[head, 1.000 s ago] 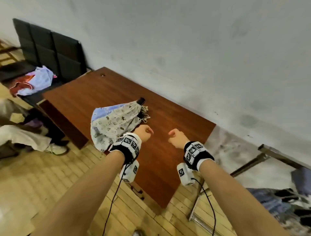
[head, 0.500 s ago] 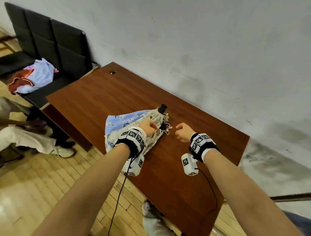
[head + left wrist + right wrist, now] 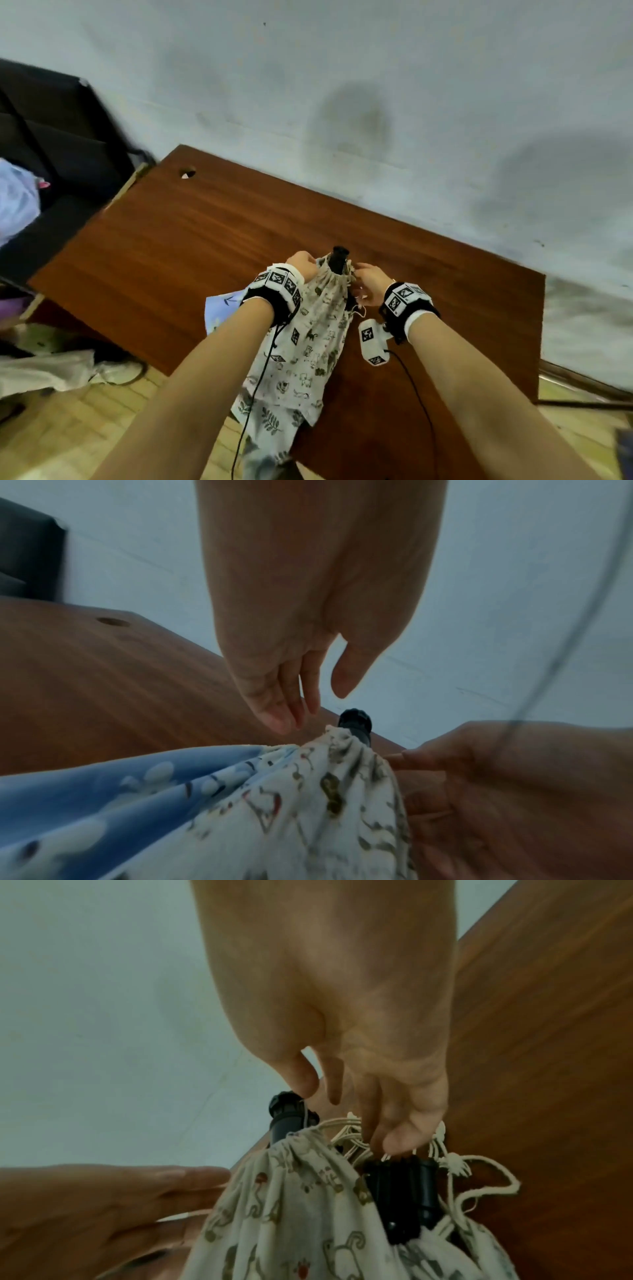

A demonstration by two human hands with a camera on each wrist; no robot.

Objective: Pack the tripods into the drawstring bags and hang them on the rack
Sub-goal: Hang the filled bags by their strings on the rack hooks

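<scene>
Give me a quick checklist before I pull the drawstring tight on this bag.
1. Tripod fully inside the printed bag: not ok, its black top sticks out of the neck.
2. Cord in the right hand: cannot tell; fingertips are at the cords.
3. Left hand bracing the neck: ok.
4. Cord free of tangles: cannot tell.
5. Blue bag clear: not ok, it lies against the printed one.

Both bare forearms reach forward side by side, the left hand (image 3: 301, 266) with fingers (image 3: 274, 710) extended and relaxed, the right hand (image 3: 371, 279) with fingers (image 3: 394, 1139) pointing downward, loosely bent.
</scene>
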